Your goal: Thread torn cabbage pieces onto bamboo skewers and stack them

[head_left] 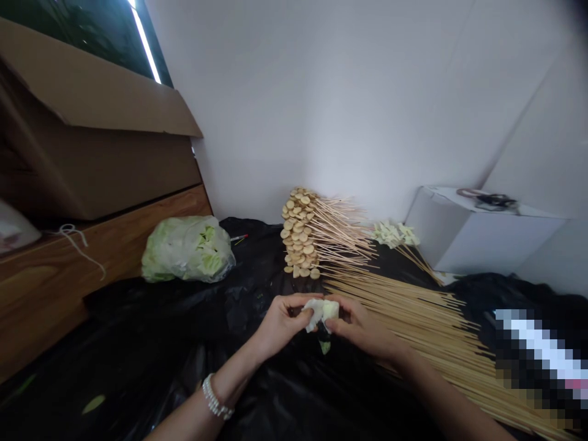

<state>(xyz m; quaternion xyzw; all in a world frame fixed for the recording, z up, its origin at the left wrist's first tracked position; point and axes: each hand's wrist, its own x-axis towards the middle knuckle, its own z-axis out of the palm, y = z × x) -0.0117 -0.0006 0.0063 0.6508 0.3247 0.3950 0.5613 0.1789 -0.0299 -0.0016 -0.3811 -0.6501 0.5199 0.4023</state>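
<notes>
In front of me, my left hand (285,321) pinches a whitish cabbage leaf piece (313,315) between thumb and fingers. My right hand (361,327) grips a pale green cabbage leaf piece (330,310), pressed against the first one. Whether a skewer runs between them I cannot make out. Just under the hands a small green leaf bit (325,347) shows against the black plastic sheet (257,398). Beside my right hand lies a wide spread of bare bamboo skewers (427,331). Farther back is a stack of skewered pale round slices (299,236), their sticks pointing right.
A clear bag of cabbage leaves (188,250) lies at the left, near a pen (239,237). Several skewers of cabbage pieces (395,234) rest by a white box (482,233). A cardboard box (124,159) stands on a wooden surface (41,285). The lower right is pixelated.
</notes>
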